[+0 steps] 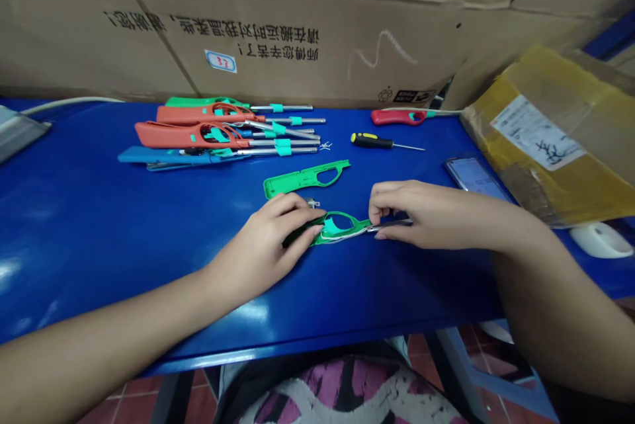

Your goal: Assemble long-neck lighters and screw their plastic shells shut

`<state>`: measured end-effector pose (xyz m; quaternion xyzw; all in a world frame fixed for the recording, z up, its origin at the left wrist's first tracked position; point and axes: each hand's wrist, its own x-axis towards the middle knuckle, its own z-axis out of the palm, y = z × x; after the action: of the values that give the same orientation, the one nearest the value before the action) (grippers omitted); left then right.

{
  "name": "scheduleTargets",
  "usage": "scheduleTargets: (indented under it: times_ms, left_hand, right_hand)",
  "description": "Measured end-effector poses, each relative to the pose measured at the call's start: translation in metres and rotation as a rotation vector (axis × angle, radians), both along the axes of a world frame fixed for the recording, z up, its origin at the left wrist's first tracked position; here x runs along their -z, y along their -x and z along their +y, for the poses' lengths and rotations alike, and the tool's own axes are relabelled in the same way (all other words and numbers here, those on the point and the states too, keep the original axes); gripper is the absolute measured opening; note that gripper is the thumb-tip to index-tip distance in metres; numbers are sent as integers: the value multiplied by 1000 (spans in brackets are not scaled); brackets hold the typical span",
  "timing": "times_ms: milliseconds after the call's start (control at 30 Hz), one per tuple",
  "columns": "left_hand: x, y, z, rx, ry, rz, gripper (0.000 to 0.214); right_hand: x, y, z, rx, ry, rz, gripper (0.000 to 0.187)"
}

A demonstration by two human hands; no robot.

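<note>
An opened green utility lighter (347,220) lies on the blue table with its inner parts exposed. A teal trigger and a thin white wire show inside it. My left hand (272,235) grips its handle end between thumb and fingers, covering much of the handle. My right hand (409,212) pinches the metal tube at the other end. Just behind them rests the loose green casing half (297,180), hollow side up. A small metal part (313,203) pokes out behind my left fingers.
Several orange, green and blue lighters (198,135) are piled at the back left. A black-and-yellow screwdriver (370,140), a red lighter (397,117), a phone (473,176) and a white mouse (601,240) are further right. Cardboard (238,0) walls the table's back.
</note>
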<state>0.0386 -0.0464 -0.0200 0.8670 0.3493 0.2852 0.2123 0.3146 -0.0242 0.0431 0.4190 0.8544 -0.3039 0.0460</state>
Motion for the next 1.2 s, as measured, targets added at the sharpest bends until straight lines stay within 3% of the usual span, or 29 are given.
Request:
scheduleTargets:
  times_ms: [267,400,700,933,1200]
  left_hand:
    - [4,2,2,38,-5,-40,25]
    - [3,2,2,37,5,-35,25]
    - [1,1,3,42,52,-22,24]
    - [-1,-1,3,46,48,-28,19]
    - [-2,-3,3,55,65,-51,19]
  right_hand:
    - [9,0,-3,71,-43,184,8]
    - [13,-6,1,39,-78,257,8]
    - [12,-2,-2,-12,-65,233,7]
    - [12,-3,-6,-57,-151,133,8]
    - [15,-7,-5,-13,-94,115,12]
